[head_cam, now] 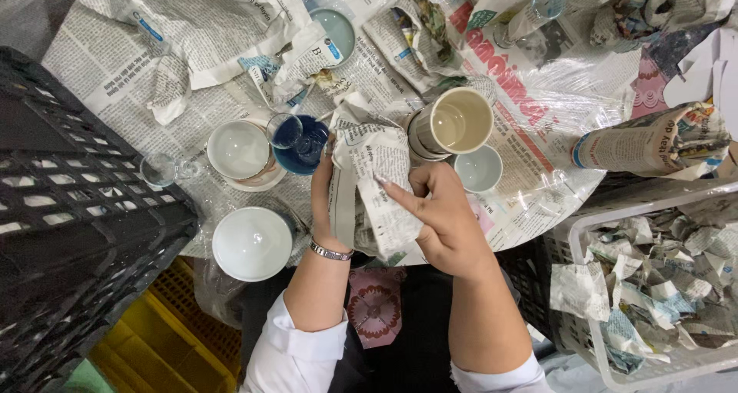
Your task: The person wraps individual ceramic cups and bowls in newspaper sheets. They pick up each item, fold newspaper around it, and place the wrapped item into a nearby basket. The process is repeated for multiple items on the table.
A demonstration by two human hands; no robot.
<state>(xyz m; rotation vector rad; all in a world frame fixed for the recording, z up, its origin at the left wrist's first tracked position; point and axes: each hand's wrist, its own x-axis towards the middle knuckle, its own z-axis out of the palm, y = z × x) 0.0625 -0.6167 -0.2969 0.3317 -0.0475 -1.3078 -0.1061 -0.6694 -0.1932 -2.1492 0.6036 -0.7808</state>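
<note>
Over the table, left hand and right hand both grip a newspaper bundle, mid-wrap; folding loose ends seems next.

Newspaper bundle: grey-white print, held in both hands. Left hand is ringed by a silver wristband; white cuffs are seen on both sleeves. Right hand is bare.

Counter: covered in black-on-white newsprint with 1 large red headline, under clear film.

Cup: cream inside, brown-ringed outside. Small bowl: pale blue-white. Dark bowl: deep blue glaze. 2 white bowls are noted.

Crate: black lattice. Basket: white, filled with crumpled multicolour newsprint. Yellow crate is seen below.
</note>
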